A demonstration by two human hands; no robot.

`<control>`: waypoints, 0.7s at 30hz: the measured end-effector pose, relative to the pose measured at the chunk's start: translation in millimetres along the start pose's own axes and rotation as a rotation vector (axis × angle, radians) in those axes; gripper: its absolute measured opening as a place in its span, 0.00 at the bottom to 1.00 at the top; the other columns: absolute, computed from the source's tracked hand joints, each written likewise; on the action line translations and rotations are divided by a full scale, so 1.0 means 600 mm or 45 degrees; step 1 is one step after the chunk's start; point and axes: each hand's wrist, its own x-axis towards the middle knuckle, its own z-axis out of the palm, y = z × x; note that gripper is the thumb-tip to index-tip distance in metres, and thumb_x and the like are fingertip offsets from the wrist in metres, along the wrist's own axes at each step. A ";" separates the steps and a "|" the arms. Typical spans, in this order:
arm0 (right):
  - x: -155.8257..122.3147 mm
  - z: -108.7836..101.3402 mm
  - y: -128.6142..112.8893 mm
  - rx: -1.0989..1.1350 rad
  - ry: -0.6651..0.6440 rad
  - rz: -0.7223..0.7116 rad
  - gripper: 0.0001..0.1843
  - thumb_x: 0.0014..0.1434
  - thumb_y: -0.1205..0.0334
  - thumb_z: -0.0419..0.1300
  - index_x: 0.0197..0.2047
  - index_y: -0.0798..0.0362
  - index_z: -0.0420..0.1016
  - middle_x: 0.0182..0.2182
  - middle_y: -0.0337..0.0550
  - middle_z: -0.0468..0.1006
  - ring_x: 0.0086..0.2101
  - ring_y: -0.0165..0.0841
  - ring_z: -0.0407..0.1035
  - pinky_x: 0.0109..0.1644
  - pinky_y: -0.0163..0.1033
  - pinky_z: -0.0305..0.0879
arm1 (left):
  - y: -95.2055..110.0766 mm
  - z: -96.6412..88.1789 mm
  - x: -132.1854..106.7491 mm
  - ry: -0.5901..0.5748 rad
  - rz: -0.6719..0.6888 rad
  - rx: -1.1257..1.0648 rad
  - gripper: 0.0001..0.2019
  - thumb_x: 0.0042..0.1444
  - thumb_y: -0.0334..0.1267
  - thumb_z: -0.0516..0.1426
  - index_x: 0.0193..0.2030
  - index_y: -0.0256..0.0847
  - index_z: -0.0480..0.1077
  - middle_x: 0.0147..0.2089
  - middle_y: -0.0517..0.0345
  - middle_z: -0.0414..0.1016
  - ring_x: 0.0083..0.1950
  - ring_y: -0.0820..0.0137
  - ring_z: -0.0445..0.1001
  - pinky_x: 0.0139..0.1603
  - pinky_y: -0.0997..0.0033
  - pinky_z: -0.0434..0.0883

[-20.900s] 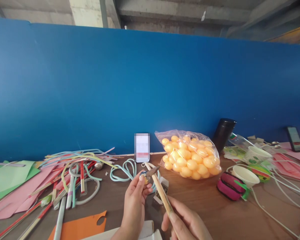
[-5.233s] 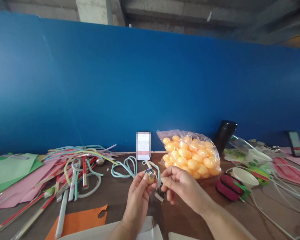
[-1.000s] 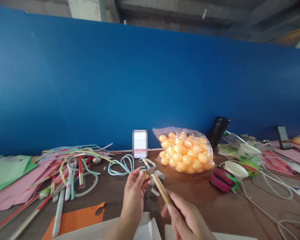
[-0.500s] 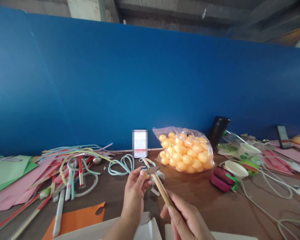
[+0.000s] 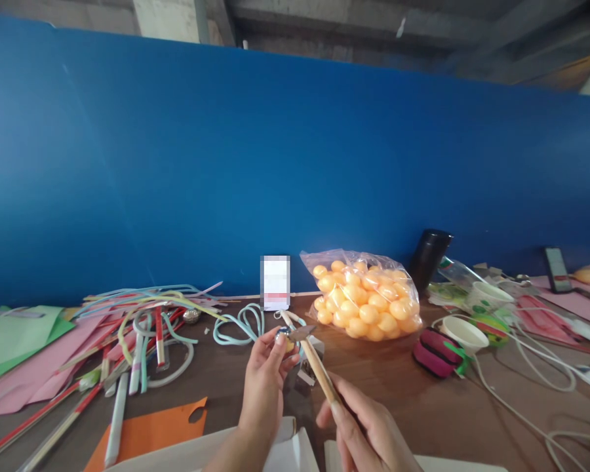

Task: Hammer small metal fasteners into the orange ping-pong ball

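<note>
In my right hand (image 5: 361,423) is a small hammer, its pale wooden handle (image 5: 320,372) wrapped by the fingers. The dark metal hammer head (image 5: 302,332) points up and away from me. My left hand (image 5: 267,373) pinches a small shiny round thing (image 5: 284,334) between thumb and fingers; it looks bluish on top with a yellowish part below, and the fingers partly cover it. The hammer head is right beside this thing; whether they touch I cannot tell. Just behind the hammer handle sits a small whitish box (image 5: 317,351) with dark contents.
A clear bag of orange balls (image 5: 368,301) lies behind my hands, near a black bottle (image 5: 429,262). On the left are tangled tubes and sticks (image 5: 142,341), coloured paper (image 5: 44,367) and an orange sheet (image 5: 152,429). A maroon pouch (image 5: 436,352), cups (image 5: 465,334) and white cables (image 5: 511,406) lie right.
The hammer head has tilted very slightly upward beside the round thing. Both hands otherwise keep their place and their hold.
</note>
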 end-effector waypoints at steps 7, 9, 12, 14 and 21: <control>0.002 -0.007 0.008 -0.025 -0.103 -0.049 0.25 0.69 0.48 0.43 0.62 0.51 0.61 0.33 0.44 0.77 0.15 0.23 0.63 0.18 0.28 0.61 | -0.001 -0.001 0.003 0.020 -0.005 -0.021 0.15 0.48 0.40 0.67 0.41 0.38 0.72 0.37 0.55 0.76 0.36 0.71 0.75 0.39 0.70 0.73; 0.001 -0.003 0.005 0.020 -0.020 -0.013 0.25 0.69 0.47 0.43 0.60 0.51 0.63 0.33 0.43 0.76 0.14 0.21 0.59 0.16 0.27 0.58 | -0.002 -0.002 0.004 0.004 -0.003 -0.035 0.14 0.49 0.40 0.66 0.41 0.38 0.72 0.37 0.56 0.76 0.37 0.71 0.75 0.40 0.69 0.73; -0.002 0.001 0.001 0.095 0.029 0.020 0.25 0.68 0.45 0.44 0.59 0.51 0.64 0.33 0.42 0.75 0.14 0.20 0.59 0.16 0.28 0.58 | -0.002 -0.004 0.004 -0.020 -0.015 -0.077 0.14 0.50 0.40 0.66 0.41 0.38 0.72 0.36 0.56 0.76 0.37 0.70 0.76 0.41 0.69 0.73; -0.003 0.003 0.000 0.107 0.032 0.024 0.25 0.68 0.45 0.44 0.58 0.51 0.65 0.32 0.42 0.75 0.14 0.21 0.59 0.16 0.28 0.58 | -0.002 -0.006 0.003 -0.035 -0.029 -0.102 0.13 0.50 0.40 0.65 0.41 0.39 0.72 0.36 0.57 0.76 0.37 0.70 0.76 0.41 0.69 0.73; -0.003 0.004 0.002 0.091 0.032 0.000 0.25 0.68 0.45 0.45 0.60 0.49 0.64 0.33 0.42 0.76 0.14 0.20 0.58 0.16 0.27 0.57 | -0.002 -0.006 0.002 -0.063 -0.042 -0.131 0.12 0.52 0.40 0.64 0.41 0.38 0.73 0.36 0.56 0.76 0.36 0.71 0.75 0.41 0.70 0.73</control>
